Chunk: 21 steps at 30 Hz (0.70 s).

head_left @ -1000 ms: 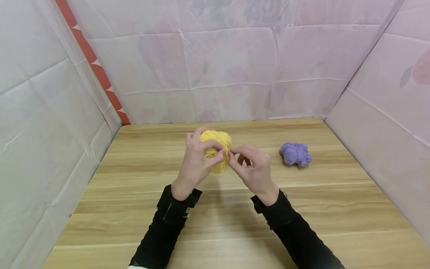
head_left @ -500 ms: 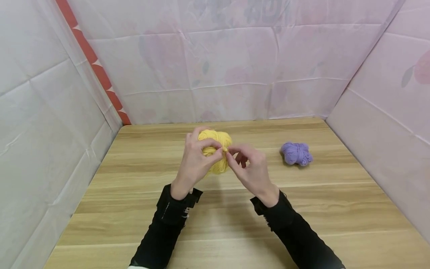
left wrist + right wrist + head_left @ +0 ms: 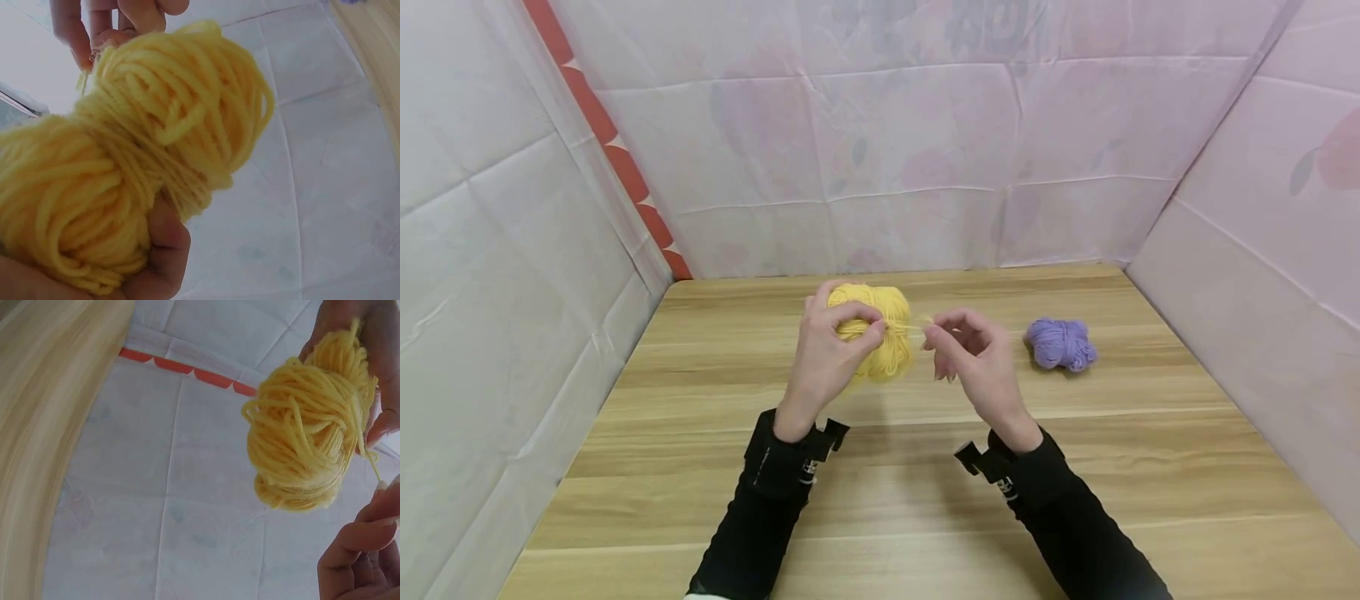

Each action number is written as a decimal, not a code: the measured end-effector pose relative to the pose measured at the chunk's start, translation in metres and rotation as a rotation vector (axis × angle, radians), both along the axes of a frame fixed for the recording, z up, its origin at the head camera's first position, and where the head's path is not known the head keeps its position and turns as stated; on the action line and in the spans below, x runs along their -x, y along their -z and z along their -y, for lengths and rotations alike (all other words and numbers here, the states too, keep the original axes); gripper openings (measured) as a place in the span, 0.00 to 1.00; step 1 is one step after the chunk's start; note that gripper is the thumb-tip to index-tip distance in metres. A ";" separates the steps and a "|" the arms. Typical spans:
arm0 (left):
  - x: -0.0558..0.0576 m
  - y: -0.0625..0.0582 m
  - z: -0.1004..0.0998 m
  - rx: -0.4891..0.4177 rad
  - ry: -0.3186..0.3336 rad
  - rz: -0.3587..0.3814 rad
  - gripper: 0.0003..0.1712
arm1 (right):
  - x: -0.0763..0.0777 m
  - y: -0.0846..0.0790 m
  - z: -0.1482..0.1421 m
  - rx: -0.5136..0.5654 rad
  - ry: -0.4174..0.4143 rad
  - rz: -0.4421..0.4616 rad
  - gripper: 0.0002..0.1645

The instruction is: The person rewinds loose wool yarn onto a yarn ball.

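Observation:
My left hand grips a skein of yellow yarn above the table, thumb and fingers curled round its left side. In the left wrist view the yellow skein fills much of the picture, its middle bound by wraps of the same yarn. To its right, my right hand pinches a thin yellow strand between thumb and forefinger. That strand runs taut from the skein's middle to those fingertips, and the right wrist view shows the strand too.
A small purple yarn skein lies on the wooden table at the right. Pale printed sheeting walls in the back and both sides. A red scalloped strip runs down the back left corner.
My right hand has moved away to the right, drawing the strand out from the skein. The left hand and skein have shifted slightly left. The purple skein has stayed in place.

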<state>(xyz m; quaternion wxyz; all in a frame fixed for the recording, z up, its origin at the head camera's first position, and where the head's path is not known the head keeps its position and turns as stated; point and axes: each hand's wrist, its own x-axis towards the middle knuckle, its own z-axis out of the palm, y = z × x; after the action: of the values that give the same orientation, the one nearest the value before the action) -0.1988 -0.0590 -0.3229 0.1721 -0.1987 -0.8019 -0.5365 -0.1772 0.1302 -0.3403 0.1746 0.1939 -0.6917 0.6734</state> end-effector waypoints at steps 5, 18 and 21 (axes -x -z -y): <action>0.005 0.001 0.004 -0.071 0.011 -0.004 0.04 | 0.003 -0.005 -0.006 0.140 -0.062 -0.069 0.05; 0.016 0.003 0.017 -0.565 -0.029 -0.121 0.10 | 0.012 -0.005 -0.065 -0.952 -0.397 0.020 0.08; 0.013 0.004 0.011 -0.517 0.036 -0.121 0.10 | 0.015 0.000 -0.051 -0.892 -0.353 0.020 0.27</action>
<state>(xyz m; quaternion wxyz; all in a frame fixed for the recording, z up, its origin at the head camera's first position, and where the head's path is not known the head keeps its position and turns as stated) -0.2113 -0.0704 -0.3265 0.2551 -0.1943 -0.6227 -0.7137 -0.1918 0.1810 -0.3399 -0.0492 0.3580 -0.8713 0.3321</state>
